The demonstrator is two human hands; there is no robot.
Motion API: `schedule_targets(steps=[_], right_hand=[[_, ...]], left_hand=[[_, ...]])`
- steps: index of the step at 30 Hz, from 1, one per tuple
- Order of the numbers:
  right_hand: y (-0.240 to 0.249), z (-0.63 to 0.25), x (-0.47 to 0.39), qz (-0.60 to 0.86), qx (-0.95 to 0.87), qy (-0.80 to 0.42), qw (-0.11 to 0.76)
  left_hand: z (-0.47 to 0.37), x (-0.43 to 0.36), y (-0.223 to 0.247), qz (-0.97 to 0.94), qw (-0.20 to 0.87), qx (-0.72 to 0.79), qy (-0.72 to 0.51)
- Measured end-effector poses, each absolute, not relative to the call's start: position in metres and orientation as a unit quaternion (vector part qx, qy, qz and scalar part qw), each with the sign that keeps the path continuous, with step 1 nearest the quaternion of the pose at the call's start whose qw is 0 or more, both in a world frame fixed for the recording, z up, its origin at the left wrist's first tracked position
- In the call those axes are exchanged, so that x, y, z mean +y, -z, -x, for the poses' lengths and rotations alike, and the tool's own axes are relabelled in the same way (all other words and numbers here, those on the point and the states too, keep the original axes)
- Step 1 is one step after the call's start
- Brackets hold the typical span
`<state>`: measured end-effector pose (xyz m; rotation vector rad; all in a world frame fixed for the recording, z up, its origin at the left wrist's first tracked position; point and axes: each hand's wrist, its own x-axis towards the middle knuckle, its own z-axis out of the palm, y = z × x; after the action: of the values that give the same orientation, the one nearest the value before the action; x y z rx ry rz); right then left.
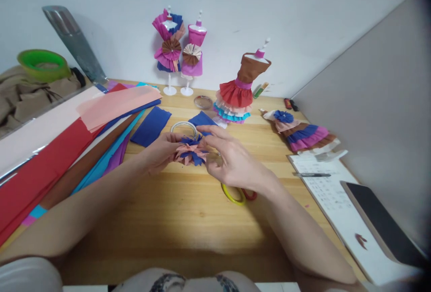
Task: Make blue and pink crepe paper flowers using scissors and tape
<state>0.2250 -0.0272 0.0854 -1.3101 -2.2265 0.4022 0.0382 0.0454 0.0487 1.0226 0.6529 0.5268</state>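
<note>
A pink and blue paper flower (191,152) with pointed petals is held above the wooden table. My left hand (164,152) pinches it at its left edge. On the flower's right side, my right hand (227,153) has its fingers curled around the petals, thumb below and index finger above. A white tape ring (183,127) lies just behind the flower. Two blue paper pieces are near it, one at the left (151,126) and one behind my right fingers (203,121). Yellow and red scissor handles (233,194) show beneath my right wrist.
Coloured paper strips (67,148) cover the table's left side. Dressed mini mannequins (170,49) stand at the back, one in a brown and red dress (244,81). Another paper dress (299,132) lies at the right, near a pen (313,174) and a phone (380,220).
</note>
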Motion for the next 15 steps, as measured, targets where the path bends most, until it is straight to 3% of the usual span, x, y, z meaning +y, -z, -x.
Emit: schedule_targets(steps=[15], right_hand=[[-0.0783, -0.2249, -0.0190, 0.462, -0.806, -0.203, 0.308]], left_hand=[[-0.0395, 0.0445, -0.0505, -0.463, 0.785, 0.321, -0.257]])
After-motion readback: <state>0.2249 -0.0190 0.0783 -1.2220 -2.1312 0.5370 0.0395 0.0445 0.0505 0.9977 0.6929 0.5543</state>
